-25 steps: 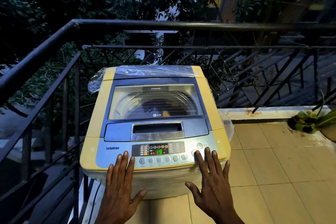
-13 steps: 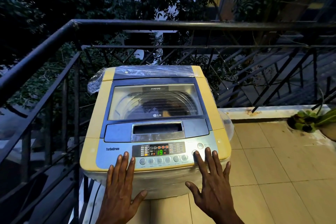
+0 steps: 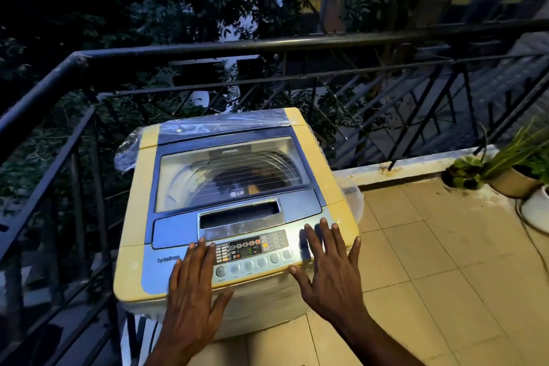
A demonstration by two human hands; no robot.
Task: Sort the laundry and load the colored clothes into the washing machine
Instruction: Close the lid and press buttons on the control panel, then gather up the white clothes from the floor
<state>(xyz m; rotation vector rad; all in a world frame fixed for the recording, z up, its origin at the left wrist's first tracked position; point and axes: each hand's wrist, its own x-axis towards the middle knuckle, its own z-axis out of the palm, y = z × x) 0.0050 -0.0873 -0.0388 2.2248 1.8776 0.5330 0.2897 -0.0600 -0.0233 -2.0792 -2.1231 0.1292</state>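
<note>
A yellow and blue top-loading washing machine [image 3: 315, 140] stands in the balcony corner with its glass lid [image 3: 225, 169] closed. Dark clothes show dimly through the lid inside the drum. The control panel [image 3: 252, 252] is lit, with a green digit on its display. My left hand [image 3: 193, 294] lies flat, fingers spread, on the panel's left front edge. My right hand [image 3: 329, 270] rests flat with spread fingers on the panel's right end, over the buttons there. Neither hand holds anything.
A black metal railing [image 3: 267, 44] runs behind and to the left of the machine. Potted plants [image 3: 505, 163] and a white pot [image 3: 537, 211] stand at the right on the tiled floor [image 3: 430, 261]. Clear plastic wrap [image 3: 127, 151] hangs off the machine's back left.
The view has shifted and tilted, so the machine sits more to the left. Both hands have slid forward onto the control panel, fingers still spread.
</note>
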